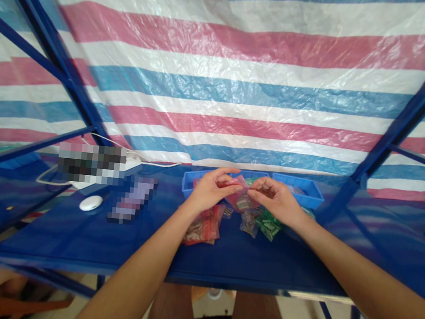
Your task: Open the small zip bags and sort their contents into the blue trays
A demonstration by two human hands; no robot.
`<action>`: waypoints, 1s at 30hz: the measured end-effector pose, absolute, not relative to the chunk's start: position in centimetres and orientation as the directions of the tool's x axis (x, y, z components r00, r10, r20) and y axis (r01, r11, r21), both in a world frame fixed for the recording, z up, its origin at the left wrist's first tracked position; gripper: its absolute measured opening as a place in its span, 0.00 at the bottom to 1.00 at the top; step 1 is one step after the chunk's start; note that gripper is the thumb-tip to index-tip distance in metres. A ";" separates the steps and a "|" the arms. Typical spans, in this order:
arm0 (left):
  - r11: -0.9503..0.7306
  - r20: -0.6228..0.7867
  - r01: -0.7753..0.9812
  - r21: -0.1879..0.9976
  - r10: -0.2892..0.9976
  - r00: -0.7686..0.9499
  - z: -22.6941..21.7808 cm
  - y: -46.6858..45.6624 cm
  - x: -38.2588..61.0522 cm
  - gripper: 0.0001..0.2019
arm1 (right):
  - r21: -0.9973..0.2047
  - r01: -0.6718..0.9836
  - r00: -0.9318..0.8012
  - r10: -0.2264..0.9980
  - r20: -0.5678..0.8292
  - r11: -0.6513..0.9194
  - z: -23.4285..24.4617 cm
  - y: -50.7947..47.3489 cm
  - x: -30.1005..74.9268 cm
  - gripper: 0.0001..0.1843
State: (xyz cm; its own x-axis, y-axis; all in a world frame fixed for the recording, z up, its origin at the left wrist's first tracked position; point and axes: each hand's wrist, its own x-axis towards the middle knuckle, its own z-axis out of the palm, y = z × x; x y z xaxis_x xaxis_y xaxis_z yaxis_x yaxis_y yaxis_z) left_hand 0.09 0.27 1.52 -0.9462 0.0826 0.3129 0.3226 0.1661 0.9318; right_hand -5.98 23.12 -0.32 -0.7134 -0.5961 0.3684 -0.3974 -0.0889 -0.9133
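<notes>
Striped tarp point(241, 92) behind blue table point(262, 272), left hand point(213, 187) and right hand point(275, 198) pinching pink bag point(238, 197), red bags point(202, 228) at its seven o'clock, green bags point(268, 227) at four

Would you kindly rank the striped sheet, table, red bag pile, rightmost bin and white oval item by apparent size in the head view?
1. Striped sheet
2. Table
3. Red bag pile and rightmost bin: about alike and partly covered, so unranked
4. White oval item

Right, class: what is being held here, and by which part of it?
A pink plastic bag, pinched at its upper part by the left hand and the right hand.
</notes>
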 end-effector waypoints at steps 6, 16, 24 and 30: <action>0.116 0.333 0.338 0.934 0.064 -0.941 1.5 0.9 0.4 0.40 | -0.927 -0.365 -0.739 -0.580 0.343 -0.084 -0.6 22.9 -6.2 0.17; 0.195 0.324 0.324 0.926 0.032 -0.945 1.5 0.0 -0.1 0.31 | -0.944 -0.299 -0.776 -0.540 0.325 -0.139 -1.1 23.1 -6.9 0.19; 0.138 0.306 0.309 0.941 0.042 -0.951 1.0 0.0 -0.3 0.33 | -0.948 -0.263 -0.818 -0.479 0.318 -0.181 -1.1 22.9 -6.8 0.19; 0.147 0.300 0.302 0.942 0.033 -0.953 0.7 0.0 -0.5 0.33 | -0.954 -0.235 -0.813 -0.500 0.299 -0.188 -1.1 22.8 -6.7 0.19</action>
State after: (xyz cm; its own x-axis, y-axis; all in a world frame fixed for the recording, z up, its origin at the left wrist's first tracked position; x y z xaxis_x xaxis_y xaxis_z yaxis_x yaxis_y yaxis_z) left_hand -0.53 -0.04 0.71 -0.9532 0.0332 0.3004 0.3019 0.1468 0.9420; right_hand -6.72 22.85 -1.09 -0.8130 -0.4995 0.2991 -0.2352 -0.1881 -0.9536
